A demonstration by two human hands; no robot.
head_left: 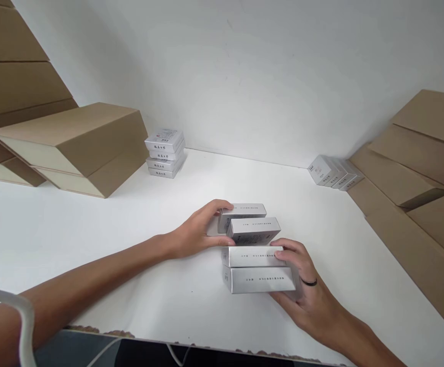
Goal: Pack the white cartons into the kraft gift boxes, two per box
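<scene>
Four silver boxes lie in a row mid-counter. The left hand curls its fingers on the far boxes' left ends; the right hand cups the near boxes' right ends, fingers pressed together.

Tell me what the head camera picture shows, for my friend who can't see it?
Two bare hands press on four small silver boxes in the middle of a white table: the left hand on the far pair, the right hand, wearing a black ring, on the near pair. More silver boxes and brown cartons sit at both sides.
</scene>
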